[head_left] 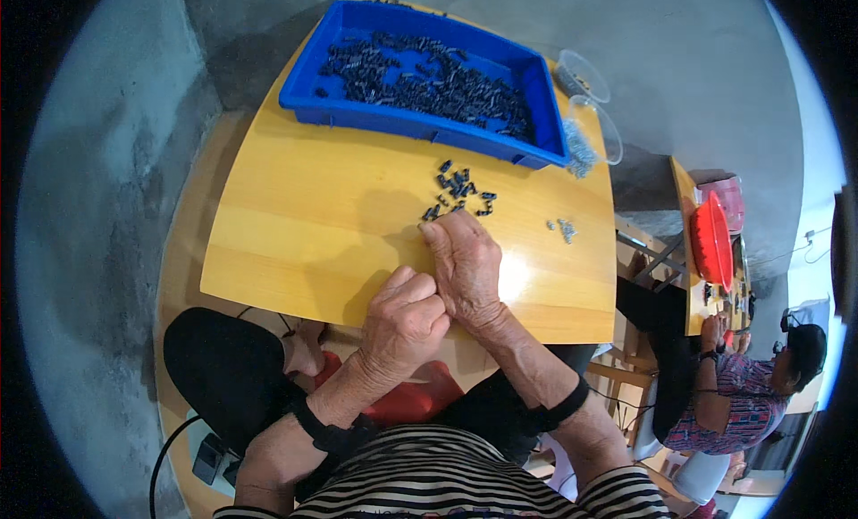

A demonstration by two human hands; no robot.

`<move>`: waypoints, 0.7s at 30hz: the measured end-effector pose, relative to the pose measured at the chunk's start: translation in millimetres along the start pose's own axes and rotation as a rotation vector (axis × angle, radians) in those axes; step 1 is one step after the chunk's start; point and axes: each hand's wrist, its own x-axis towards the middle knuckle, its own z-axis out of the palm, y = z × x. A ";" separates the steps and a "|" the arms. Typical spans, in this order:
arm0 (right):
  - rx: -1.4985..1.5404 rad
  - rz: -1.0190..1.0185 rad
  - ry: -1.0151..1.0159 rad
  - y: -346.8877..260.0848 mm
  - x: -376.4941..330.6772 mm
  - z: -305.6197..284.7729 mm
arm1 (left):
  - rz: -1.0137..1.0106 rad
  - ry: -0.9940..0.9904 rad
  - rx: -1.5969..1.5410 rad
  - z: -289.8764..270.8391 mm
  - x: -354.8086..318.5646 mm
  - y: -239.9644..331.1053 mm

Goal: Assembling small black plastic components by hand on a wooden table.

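Observation:
My left hand (pixel 407 318) is closed, its knuckles up, just above the near part of the yellow table (pixel 295 224). Whatever its curled fingers hold is hidden. Pressed against it is my right hand (pixel 466 267), also closed, with the thumb at the near edge of a loose pile of small black parts (pixel 458 186). Anything inside the right hand's grip is out of sight too. To the right of the pile lie a few small silvery pieces (pixel 566 228), apart from both hands.
A blue tray (pixel 375 115) of many black parts stands at the table's far side. Beside it are two clear tubs (pixel 610 135), with small silvery pieces spilling from the nearer one. At right, another person (pixel 742 394) sits at a table with a red basin (pixel 712 242).

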 end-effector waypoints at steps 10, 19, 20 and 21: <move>0.004 -0.036 0.033 2.9 -1.3 -3.8 | -0.002 -0.024 0.012 1.3 5.0 5.6; -0.013 -0.052 0.027 4.8 -3.8 0.4 | 0.014 -0.032 0.056 -0.6 5.5 8.2; 0.046 -0.052 0.056 4.3 -3.1 -2.5 | 0.031 -0.031 0.069 0.1 8.3 7.8; 0.105 -0.050 0.086 4.8 -4.1 -4.0 | 0.046 -0.033 0.081 -0.7 9.8 8.2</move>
